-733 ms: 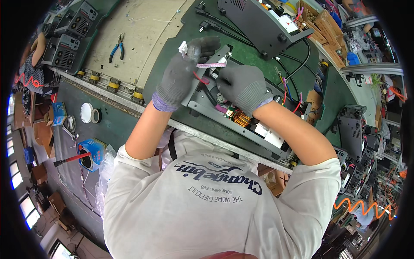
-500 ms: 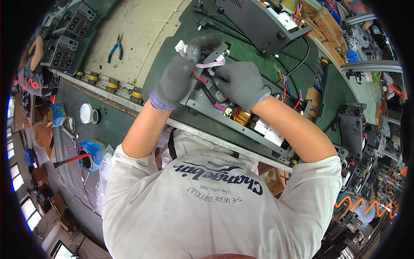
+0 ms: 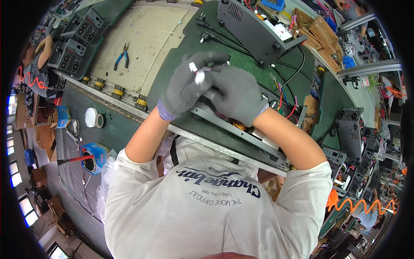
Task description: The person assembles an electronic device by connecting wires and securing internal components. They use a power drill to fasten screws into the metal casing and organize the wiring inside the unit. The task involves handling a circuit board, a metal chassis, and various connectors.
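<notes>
Both my hands wear grey knit gloves and meet over an open metal chassis [image 3: 241,137]. In my left hand [image 3: 179,88] is a thin wire harness; one white plug connector [image 3: 192,67] sticks out by the fingers. A second whitish piece [image 3: 199,77], blurred, shows at the palm side. My right hand [image 3: 241,93] is closed, its fingertips pressed against the left hand's grip; what they pinch is hidden. Below the right wrist, part of a copper coil [image 3: 238,125] shows inside the chassis.
A black-cased machine [image 3: 258,36] stands beyond my hands, with power plugs [image 3: 209,36] beside it. Blue-handled pliers [image 3: 122,57] lie on the board at left. Loose coloured wires [image 3: 282,97] rise at the chassis's right. Rollers [image 3: 117,93] line the bench edge.
My right hand has moved left and up against my left hand, covering the pink-white wires. The chassis interior is now more hidden. The whole view has shifted slightly.
</notes>
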Tool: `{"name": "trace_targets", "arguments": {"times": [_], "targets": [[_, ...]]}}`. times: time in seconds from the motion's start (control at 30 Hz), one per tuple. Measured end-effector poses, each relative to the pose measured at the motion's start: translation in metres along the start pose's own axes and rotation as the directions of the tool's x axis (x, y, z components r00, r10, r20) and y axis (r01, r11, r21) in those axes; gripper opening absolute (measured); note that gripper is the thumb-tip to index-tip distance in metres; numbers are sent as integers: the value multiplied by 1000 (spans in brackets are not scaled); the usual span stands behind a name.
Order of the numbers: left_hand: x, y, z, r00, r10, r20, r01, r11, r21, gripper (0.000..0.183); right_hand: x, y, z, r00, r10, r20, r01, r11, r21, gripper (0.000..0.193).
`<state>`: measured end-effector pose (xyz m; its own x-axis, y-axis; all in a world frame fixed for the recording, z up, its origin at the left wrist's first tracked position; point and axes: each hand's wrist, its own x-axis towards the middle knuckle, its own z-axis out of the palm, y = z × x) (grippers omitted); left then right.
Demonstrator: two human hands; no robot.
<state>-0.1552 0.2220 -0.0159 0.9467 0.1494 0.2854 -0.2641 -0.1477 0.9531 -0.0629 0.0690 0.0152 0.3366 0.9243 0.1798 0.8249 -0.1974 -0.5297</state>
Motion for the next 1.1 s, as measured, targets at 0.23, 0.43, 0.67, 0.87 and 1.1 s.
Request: {"name": "trace_targets", "arguments": {"times": [0.23,0.43,0.67,0.87,1.1], "targets": [[0,-1,-9,975,-200,96,212,969,-128,70,-17,22,-17,986,67,155,-139,847,512,24],[2,-14,-8,986,-157,-46,160,985,71,38,-15,28,-26,927,312,208,-364,620,695,24],[5,-17,4,951,-260,-169,224,953,-203,32,1,38,-12,778,610,152,-628,742,236,25],[11,-4,3,960,-237,-149,264,945,195,28,2,44,-23,681,727,85,-720,644,261,31],[12,3,8,960,-223,-169,241,966,97,25,20,52,-9,691,720,58,-701,687,-191,33]]}}
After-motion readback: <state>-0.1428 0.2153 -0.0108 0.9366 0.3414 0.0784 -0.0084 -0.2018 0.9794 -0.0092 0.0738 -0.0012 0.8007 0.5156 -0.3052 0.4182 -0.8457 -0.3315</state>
